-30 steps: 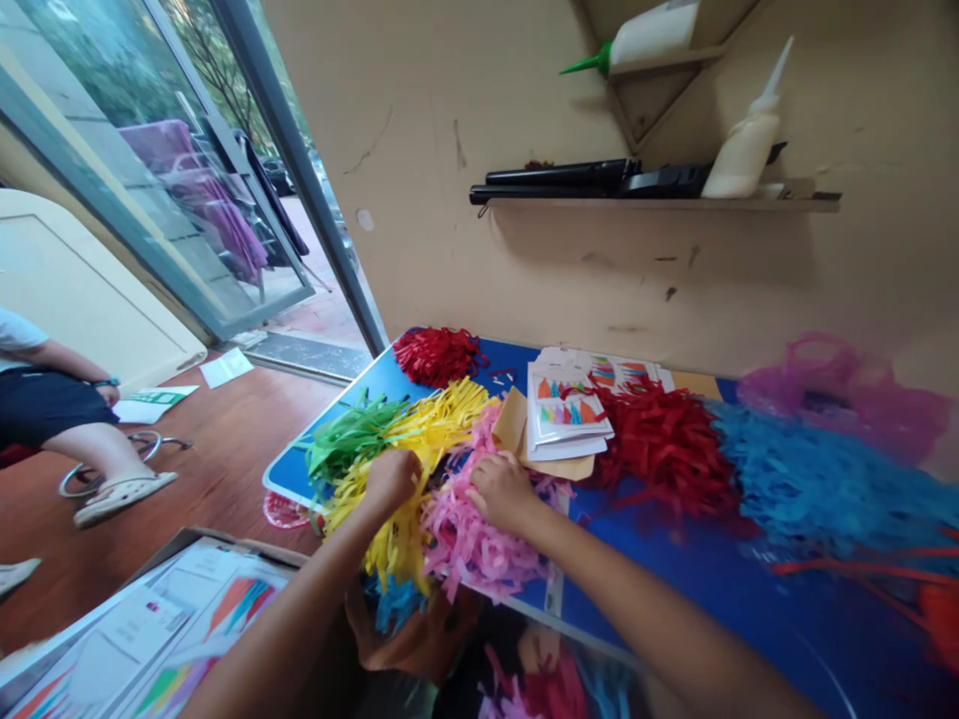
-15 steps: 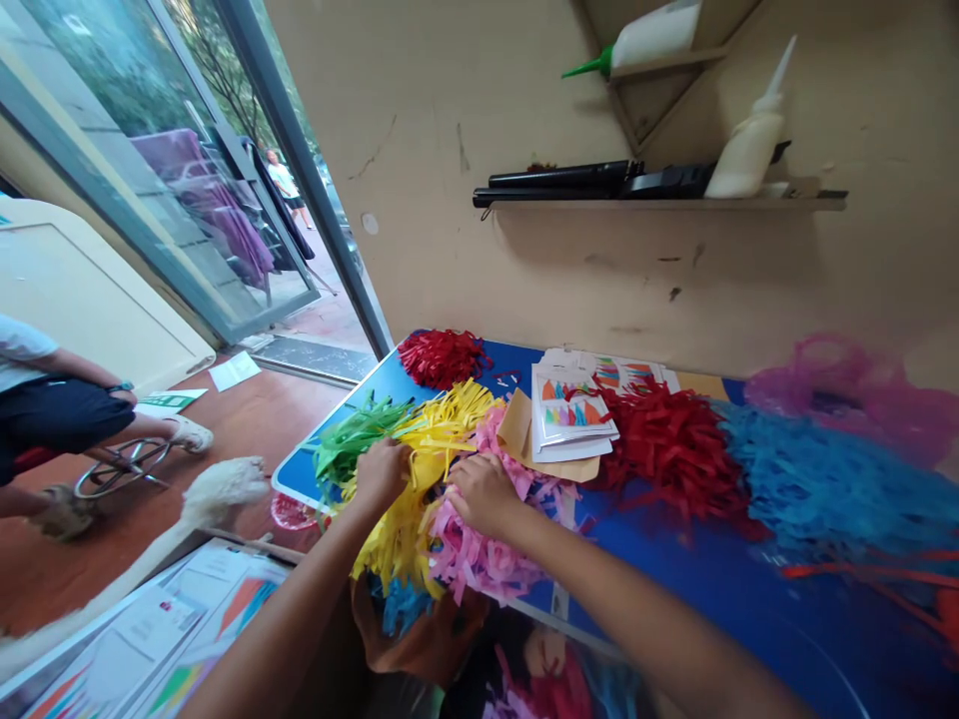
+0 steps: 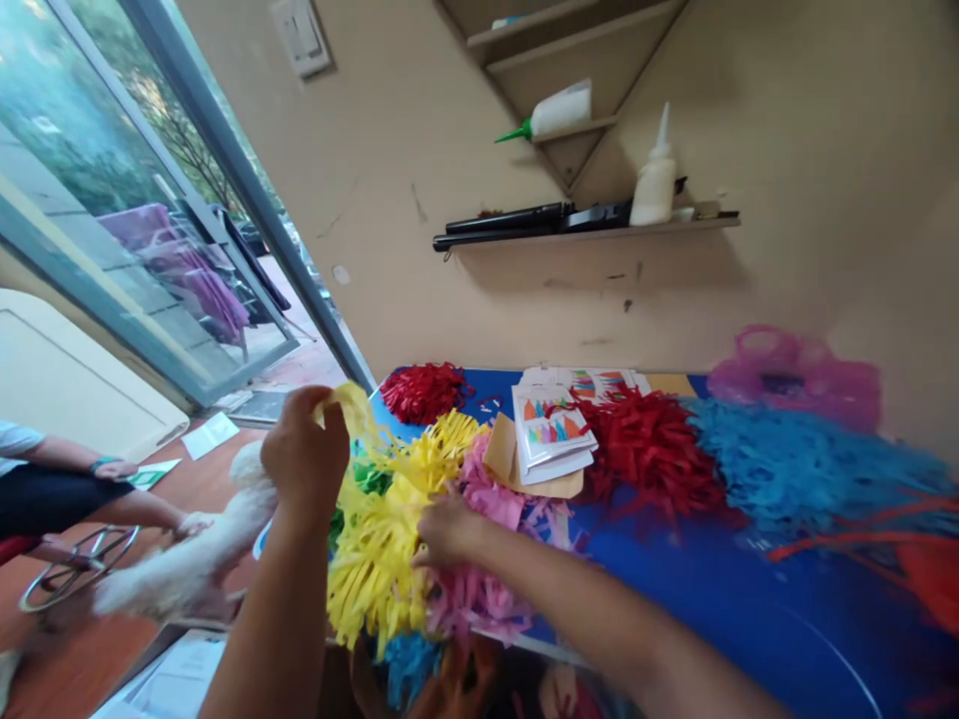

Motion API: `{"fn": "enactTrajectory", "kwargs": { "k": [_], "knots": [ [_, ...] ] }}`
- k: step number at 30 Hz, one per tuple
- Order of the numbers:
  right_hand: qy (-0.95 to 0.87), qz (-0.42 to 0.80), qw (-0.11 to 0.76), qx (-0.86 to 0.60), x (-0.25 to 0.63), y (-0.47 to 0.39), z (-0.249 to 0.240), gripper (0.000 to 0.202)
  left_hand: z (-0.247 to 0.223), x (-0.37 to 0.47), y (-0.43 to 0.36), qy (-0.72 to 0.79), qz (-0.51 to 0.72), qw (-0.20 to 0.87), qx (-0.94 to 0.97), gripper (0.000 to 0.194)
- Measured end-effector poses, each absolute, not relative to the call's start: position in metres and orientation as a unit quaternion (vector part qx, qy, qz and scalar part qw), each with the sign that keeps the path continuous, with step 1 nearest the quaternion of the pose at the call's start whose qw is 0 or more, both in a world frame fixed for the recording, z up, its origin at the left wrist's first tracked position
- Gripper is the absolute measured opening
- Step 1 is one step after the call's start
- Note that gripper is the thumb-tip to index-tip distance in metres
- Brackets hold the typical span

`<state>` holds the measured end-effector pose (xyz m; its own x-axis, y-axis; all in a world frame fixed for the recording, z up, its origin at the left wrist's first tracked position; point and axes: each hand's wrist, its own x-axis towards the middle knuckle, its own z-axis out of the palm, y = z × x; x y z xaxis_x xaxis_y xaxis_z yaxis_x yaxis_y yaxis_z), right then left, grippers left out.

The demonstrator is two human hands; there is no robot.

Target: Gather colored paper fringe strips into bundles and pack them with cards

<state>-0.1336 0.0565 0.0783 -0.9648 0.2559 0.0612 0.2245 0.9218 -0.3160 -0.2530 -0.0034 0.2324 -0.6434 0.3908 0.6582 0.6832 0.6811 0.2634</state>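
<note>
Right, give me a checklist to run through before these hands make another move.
1. Yellow strip held in the left hand: ok, gripped and lifted above the bundle.
2. Right hand in place: ok, where the yellow bundle meets the pink strips.
3. Right hand's grip: cannot tell; its fingertips are lost among the strips.
4. Colours kept apart: not ok; yellow crowds against pink.
5. Printed cards out of the way: ok, beyond the right hand.
6. White furry animal clear of the table: cannot tell; the left arm hides part of it.
</note>
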Motion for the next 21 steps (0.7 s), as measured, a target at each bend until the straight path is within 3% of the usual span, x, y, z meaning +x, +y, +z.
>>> {"fn": "enactTrajectory", "kwargs": {
  "k": [3,7,10,13,16,18,20,21],
  "knots": [
    [-0.933,0.293,0.173,-0.118,-0.1,0.055,0.112,0.036,0.24,-0.215,-0.013,-0.813,-0.218,0.362,-0.401,0.026],
    [-0.628,0.716,0.306,-0.02,-0.051,0.042,0.133,0.061,0.208,-0.166,-0.031,-0.655,-0.218,0.397,-0.605,0.019],
    [-0.423,0.827,0.368,-0.043,-0.018,0.035,0.127,0.074,0.167,-0.133,-0.037,-0.623,-0.299,0.365,-0.624,0.015],
    [-0.331,0.823,0.454,-0.079,0.029,0.036,0.115,0.08,0.121,-0.101,-0.033,-0.618,-0.347,0.321,-0.628,0.02],
    [-0.389,0.697,0.579,-0.166,0.092,0.035,0.098,0.085,0.085,-0.077,-0.022,-0.62,-0.362,0.275,-0.639,0.023],
    [-0.432,0.584,0.625,-0.287,0.128,0.029,0.082,0.067,0.072,-0.066,-0.013,-0.617,-0.367,0.251,-0.65,0.022],
    [-0.483,0.548,0.576,-0.367,0.146,0.019,0.063,0.037,0.07,-0.059,-0.004,-0.609,-0.371,0.24,-0.659,0.019],
    [-0.514,0.57,0.527,-0.365,0.146,0.013,0.054,0.032,0.073,-0.058,0.0,-0.603,-0.368,0.241,-0.666,0.018]
  ]
}}
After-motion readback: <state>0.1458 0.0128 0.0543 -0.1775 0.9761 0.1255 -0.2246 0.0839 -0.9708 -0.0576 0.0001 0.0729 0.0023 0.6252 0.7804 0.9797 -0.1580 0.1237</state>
